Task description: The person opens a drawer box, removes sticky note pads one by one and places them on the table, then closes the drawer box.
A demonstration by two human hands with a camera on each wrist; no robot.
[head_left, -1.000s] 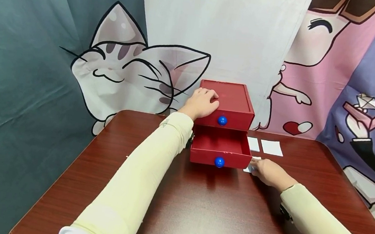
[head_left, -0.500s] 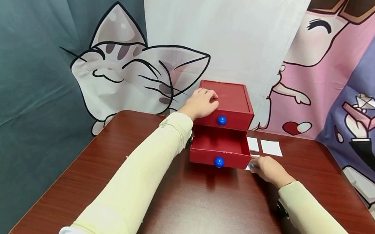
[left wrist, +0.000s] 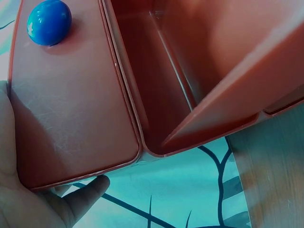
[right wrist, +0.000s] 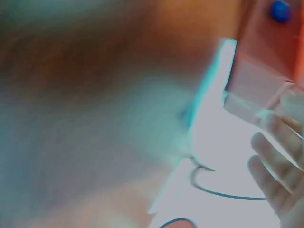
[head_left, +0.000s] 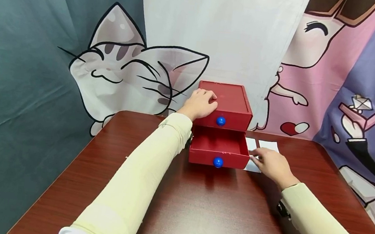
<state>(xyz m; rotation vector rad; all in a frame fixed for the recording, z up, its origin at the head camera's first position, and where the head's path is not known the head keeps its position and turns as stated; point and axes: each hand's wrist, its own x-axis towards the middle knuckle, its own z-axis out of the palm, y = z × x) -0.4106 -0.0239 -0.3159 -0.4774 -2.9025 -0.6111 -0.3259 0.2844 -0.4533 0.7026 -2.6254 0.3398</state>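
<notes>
Our left hand (head_left: 200,103) is wrapped over the top and left side of the red drawer box (head_left: 232,99); its lower drawer (head_left: 203,157) is pulled out; three white cards (head_left: 254,168) lie just right; our right hand (head_left: 273,165) is over them, fingers apart; can't tell if it's touching any.
</notes>
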